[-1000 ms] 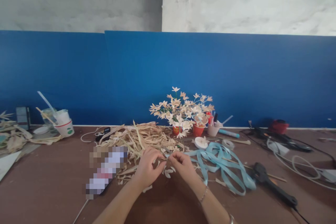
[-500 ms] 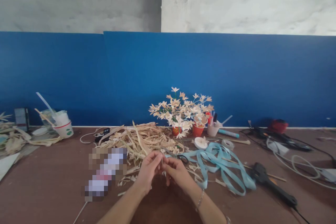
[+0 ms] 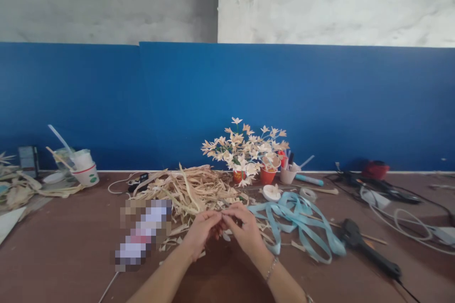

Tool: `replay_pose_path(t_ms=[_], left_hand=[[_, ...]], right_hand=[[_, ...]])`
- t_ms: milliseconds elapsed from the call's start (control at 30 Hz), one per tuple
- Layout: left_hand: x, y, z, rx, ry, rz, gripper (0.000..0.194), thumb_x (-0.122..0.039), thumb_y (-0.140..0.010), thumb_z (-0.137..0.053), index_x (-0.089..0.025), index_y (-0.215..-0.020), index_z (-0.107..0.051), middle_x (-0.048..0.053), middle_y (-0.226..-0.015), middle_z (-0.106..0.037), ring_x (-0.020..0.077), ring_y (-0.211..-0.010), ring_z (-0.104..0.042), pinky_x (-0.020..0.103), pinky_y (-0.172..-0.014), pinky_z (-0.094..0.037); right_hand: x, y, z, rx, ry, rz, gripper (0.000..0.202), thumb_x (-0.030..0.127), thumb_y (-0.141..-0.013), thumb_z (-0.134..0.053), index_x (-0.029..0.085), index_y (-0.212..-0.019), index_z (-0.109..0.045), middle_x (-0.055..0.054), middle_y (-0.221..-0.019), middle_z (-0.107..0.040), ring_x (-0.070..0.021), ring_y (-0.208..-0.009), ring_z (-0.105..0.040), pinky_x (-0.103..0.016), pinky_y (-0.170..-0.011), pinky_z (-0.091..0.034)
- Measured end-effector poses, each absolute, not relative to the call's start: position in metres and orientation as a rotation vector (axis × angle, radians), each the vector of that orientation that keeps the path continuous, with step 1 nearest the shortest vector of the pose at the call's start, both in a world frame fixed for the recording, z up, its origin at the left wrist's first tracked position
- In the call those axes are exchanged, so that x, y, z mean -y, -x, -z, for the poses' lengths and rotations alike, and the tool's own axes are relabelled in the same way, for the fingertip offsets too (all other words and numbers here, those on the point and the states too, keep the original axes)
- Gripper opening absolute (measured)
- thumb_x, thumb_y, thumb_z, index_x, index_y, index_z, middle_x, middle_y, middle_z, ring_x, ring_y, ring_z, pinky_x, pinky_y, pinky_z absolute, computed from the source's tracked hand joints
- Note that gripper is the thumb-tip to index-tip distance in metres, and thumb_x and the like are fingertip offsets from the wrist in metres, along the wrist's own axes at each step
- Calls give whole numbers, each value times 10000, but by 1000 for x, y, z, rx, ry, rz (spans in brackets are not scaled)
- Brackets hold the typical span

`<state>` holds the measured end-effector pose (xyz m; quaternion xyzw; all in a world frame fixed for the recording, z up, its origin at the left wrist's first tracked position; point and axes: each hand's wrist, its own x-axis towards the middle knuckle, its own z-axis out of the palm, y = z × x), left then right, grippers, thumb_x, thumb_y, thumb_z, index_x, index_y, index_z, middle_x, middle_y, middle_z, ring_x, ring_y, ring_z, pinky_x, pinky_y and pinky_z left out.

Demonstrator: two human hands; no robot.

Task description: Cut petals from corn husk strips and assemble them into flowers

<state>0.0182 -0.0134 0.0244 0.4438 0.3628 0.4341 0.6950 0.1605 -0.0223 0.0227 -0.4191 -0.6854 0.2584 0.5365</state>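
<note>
Both left hand [image 3: 201, 234] and right hand [image 3: 246, 230] are pinched, fingertips meeting beside the tangled, tan dried-strip pile [image 3: 204, 182]; contents indistinct.

Mottled grey concrete wall [image 3: 106, 4], paler right of centre; low flat blue partition panel [image 3: 213, 85]; brown flat-topped table [image 3: 71, 246]; soft light.

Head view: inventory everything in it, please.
Strip pile: one, tan, centre
Flowers: many, cream, back centre
Pots: two, red, below flowers
Cups: two, white, back
Ribbon: one tangle, light blue, right
Dish: one, white, beside ribbon
Tool: one, black, right
Cables: several, black and white, far right
Blurred item: one, pale, left
Panels: two, blue, behind table
Table: one, brown, foreground
Wall: one, grey, top
Left hand: one, bare, centre
Right hand: one, bare, centre
</note>
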Motion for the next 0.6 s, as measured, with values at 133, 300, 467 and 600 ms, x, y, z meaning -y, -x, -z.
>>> replay_pose_path(t_ms=[133,300,467,600], left_hand=[[14,-18,-26,-782,-1011,-939,326,-416,-621,-693,-95,-605,-639,32,-567,-593,94,-492,-494,211,-482,-352],[15,-19,-26,-798,-1051,-913,308,-407,-624,-689,-106,-586,-635,26,-560,-592,92,-491,-486,205,-470,-332],[14,-20,-24,-778,-1014,-926,313,-417,-621,-705,-118,-651,-618,-5,-551,-567,82,-487,-477,201,-483,-331],[16,-21,-28,-833,-1063,-958,350,-438,-624,-704,-150,-793,-600,-26,-544,-574,79,-463,-460,193,-461,-321]], right_hand=[[24,-162,-26,1639,1012,-595,147,261,-794,-565,187,-730,-674,-58,-764,-586,-165,-710,-540,-273,-628,-438],[26,-161,-27,1599,1019,-641,194,299,-827,-502,184,-696,-587,-34,-717,-555,-157,-690,-518,-266,-646,-417],[22,-161,-21,1502,1071,-750,213,345,-825,-488,181,-698,-534,-1,-663,-511,-140,-636,-486,-244,-607,-396],[18,-164,-19,1511,1067,-774,203,334,-804,-505,177,-678,-530,-3,-678,-504,-140,-649,-483,-246,-616,-400]])
